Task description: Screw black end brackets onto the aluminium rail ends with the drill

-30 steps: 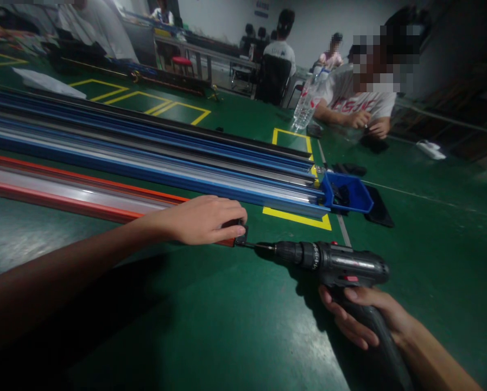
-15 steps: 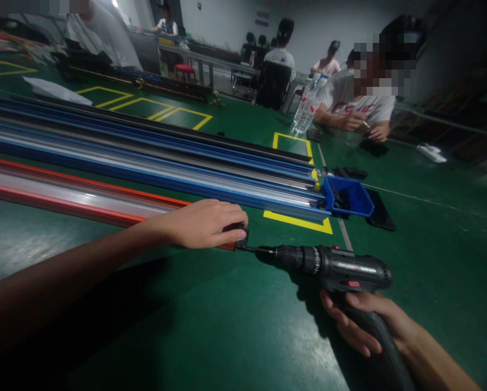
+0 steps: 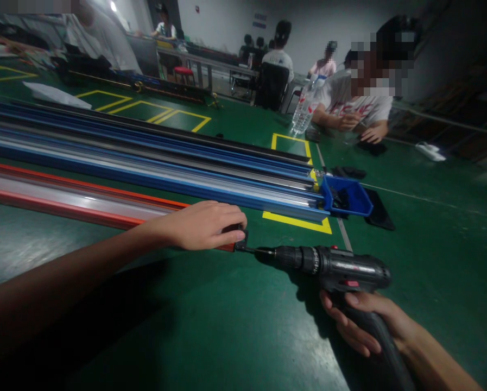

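Observation:
My left hand (image 3: 210, 225) is closed over the right end of a long red metal profile (image 3: 84, 201). Under its thumb and fingertips shows a small black end piece (image 3: 242, 240) at the profile's tip. Wrapped round the grip of a black cordless drill (image 3: 341, 269), my right hand (image 3: 361, 320) holds the tool level, chuck pointing left. The thin bit (image 3: 263, 251) reaches the black end piece; whether it sits in a screw is too small to tell.
Several blue and black profiles (image 3: 186, 168) lie behind the red one. A blue bin (image 3: 361, 203) with small dark parts stands at their right ends. Water bottles (image 3: 304, 111) stand near a co-worker (image 3: 361, 103) across the green table (image 3: 235, 326).
Both my hands, the drill and the red profile keep practically the same places. The co-worker's hand across the table has shifted slightly, and the view has tilted a little.

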Tool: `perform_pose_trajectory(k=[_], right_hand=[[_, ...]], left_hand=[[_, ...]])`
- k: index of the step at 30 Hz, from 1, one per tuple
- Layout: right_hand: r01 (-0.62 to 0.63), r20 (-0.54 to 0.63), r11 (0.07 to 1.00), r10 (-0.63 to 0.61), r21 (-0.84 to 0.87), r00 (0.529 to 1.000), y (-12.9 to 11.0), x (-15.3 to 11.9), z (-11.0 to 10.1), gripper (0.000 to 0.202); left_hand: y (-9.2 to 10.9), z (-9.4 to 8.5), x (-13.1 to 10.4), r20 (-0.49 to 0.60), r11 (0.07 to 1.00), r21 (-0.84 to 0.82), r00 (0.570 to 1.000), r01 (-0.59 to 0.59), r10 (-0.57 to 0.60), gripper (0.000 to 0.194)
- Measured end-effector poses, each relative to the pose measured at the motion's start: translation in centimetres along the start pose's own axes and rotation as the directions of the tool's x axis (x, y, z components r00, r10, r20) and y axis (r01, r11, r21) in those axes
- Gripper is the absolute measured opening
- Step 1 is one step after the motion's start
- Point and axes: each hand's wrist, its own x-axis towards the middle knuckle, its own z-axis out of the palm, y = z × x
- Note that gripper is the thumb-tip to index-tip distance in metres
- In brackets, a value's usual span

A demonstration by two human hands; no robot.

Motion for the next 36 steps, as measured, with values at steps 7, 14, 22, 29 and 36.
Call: perform_pose_trajectory(k=[7, 14, 22, 29, 36], right_hand=[[-0.008, -0.012, 1.0, 0.008, 0.013, 1.0, -0.06, 0.0, -0.01, 0.031], [-0.014, -0.022, 1.0, 0.014, 0.004, 1.0, 0.04, -0.08, -0.18, 0.031], [-0.035, -0.026, 0.999, 0.036, 0.017, 0.999, 0.0, -0.17, -0.27, 0.032], [-0.023, 0.017, 1.0, 0.023, 0.014, 1.0, 0.05, -0.07, -0.22, 0.032], [-0.031, 0.014, 0.999, 0.03, 0.017, 0.999, 0.07, -0.11, -0.37, 0.032]], left_hand=[[-0.06, -0.02, 0.01, -0.012, 1.0, -0.019, 1.0, -0.005, 0.004, 0.032], [-0.07, 0.06, 0.08, -0.012, 1.0, -0.017, 1.0, -0.003, 0.003, 0.032], [-0.24, 0.16, 0.04, -0.018, 1.0, -0.009, 1.0, -0.009, 0.009, 0.033], [-0.14, 0.08, 0.08, -0.016, 1.0, -0.012, 1.0, -0.007, 0.007, 0.033], [-0.08, 0.06, 0.04, -0.008, 1.0, 0.002, 1.0, -0.003, 0.003, 0.033]])
